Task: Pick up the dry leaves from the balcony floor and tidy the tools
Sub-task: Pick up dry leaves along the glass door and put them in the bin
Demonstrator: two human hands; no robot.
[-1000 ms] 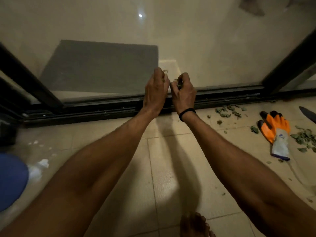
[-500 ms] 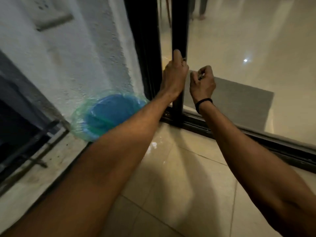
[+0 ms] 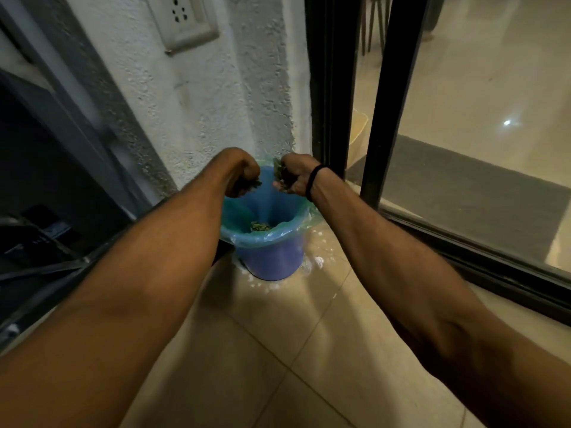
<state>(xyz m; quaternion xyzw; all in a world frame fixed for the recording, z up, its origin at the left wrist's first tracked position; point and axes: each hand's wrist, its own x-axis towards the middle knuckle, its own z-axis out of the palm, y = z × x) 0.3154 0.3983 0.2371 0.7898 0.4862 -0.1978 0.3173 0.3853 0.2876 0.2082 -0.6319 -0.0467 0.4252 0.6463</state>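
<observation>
Seen from a head-worn camera looking down, two bare forearms reach forward over a tiled balcony floor (image 3: 278, 335) toward a corner. Both hands hover side by side, slightly apart, just above the open mouth of a blue bucket (image 3: 272, 257). The left hand (image 3: 239, 174) is bent down at the wrist, its fingers curled together round a small clump of dry leaves (image 3: 255, 183) that pokes out below the knuckles. The right hand (image 3: 293, 177) is likewise closed, its fingers curled round a second clump of leaves (image 3: 279, 172) that sticks out toward the left hand. A black band (image 3: 312, 180) circles the right wrist. The bucket stands on the floor, tucked into the corner where a rough white wall (image 3: 200, 103) meets a black sliding door frame (image 3: 330, 88). A thin green plastic liner (image 3: 290, 225) is folded over its rim. A little heap of leaves (image 3: 259, 226) lies at the bottom inside the liner. White flecks (image 3: 318, 261) are scattered on the tiles round the foot of the bucket, on its right side. High on the wall sits a white socket plate (image 3: 182, 20). Through the glass on the right, a grey doormat (image 3: 463, 193) lies on a glossy indoor floor, close to the door track. On the far left, dark metal bars (image 3: 46, 257) run along the balcony edge, blurred and hard to make out.
</observation>
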